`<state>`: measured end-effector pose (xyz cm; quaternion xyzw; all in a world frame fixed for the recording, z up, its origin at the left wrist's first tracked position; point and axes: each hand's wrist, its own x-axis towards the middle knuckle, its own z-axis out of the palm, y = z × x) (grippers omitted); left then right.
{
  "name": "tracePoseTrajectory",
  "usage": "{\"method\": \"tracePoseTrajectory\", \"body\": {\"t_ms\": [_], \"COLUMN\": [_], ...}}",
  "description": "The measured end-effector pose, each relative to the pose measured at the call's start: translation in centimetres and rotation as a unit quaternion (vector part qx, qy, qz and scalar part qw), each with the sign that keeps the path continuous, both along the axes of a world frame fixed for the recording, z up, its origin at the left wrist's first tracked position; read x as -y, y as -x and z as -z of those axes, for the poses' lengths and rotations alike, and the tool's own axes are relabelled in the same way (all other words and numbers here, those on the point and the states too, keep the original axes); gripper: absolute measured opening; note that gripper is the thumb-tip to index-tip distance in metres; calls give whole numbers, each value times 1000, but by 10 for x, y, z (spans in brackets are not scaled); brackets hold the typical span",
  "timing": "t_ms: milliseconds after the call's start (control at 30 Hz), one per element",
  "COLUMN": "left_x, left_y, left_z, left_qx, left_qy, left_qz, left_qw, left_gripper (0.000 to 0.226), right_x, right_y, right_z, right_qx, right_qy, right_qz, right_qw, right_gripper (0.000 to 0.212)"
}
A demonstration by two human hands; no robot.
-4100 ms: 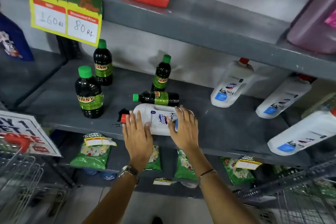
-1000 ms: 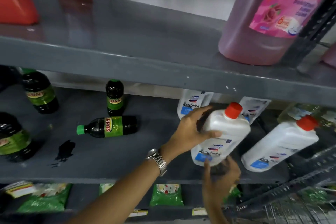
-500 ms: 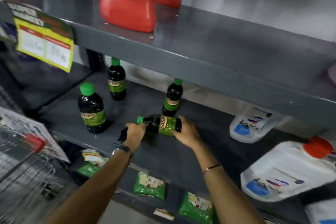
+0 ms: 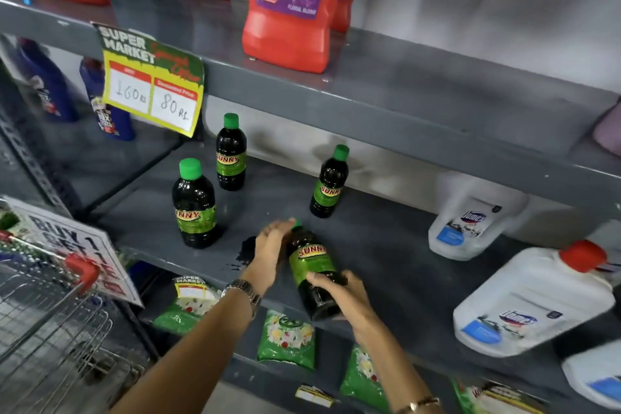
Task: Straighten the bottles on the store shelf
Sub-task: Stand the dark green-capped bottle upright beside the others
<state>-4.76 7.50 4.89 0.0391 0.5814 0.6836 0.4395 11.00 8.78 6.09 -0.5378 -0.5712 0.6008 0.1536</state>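
Status: partway, judging by how things lie. Three dark plastic bottles with green caps and green "SUNNY" labels stand upright on the grey metal middle shelf [image 4: 386,245]: front-left one [image 4: 194,205], back-left one [image 4: 231,153], and one further right near the back wall [image 4: 330,182]. They're upright but scattered, not in a row, so lining up is probably still to do.

The fourth dark green-capped bottle [image 4: 311,270] is the one in hand. It's tilted, cap up and away, base toward the person at the shelf's front edge; I can't tell if the base touches the shelf. Not yet standing.

To the right, the white plastic jugs with red caps and blue-and-white labels look leaning or tipped: one at the back [image 4: 470,222], a larger one near the front [image 4: 534,299], and a third cut off at the frame corner [image 4: 594,376]. Those likely still need work.

Hands:
- Left hand [image 4: 272,252]: fingers together and lightly curved, cupped against the bottle's neck and shoulder from the left, just below the cap. Metal watch on that wrist.
- Right hand [image 4: 339,292]: fingers wrapped round the lower body, thumb across the front, clamping the bottle. Thin bracelet on the forearm.

Both forearms reach in from below, converging on the bottle.

Dark stain on the shelf [image 4: 247,250] just left of the left hand.
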Motion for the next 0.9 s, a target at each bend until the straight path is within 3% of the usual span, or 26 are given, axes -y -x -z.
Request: {"method": "tracePoseTrajectory", "body": {"t_ms": [100,200,333,500,900], "left_x": [13,28,43,62,59], "left_y": [2,2,6,6,4], "left_z": [-9,-23,-45,-56,-50], "left_qx": [-7,-19,-57,-106,-153], "left_qy": [-77,-123,-208,-241,-262], "left_qz": [-12,86,135,194,309], "left_qw": [997,989,967,945,901], "left_gripper": [42,40,26,40,44], "right_x": [24,43,62,72,53], "right_y": [4,15,21,19,18], "right_z": [-7,-18,-26,-24,-5], "right_qx": [-136,-211,-204,-191,-221], "right_qy": [56,31,-55,-137,-169], "right_qz": [52,77,52,47,53], "right_qw": [988,974,976,971,959], "right_gripper": [57,49,48,40,56]}}
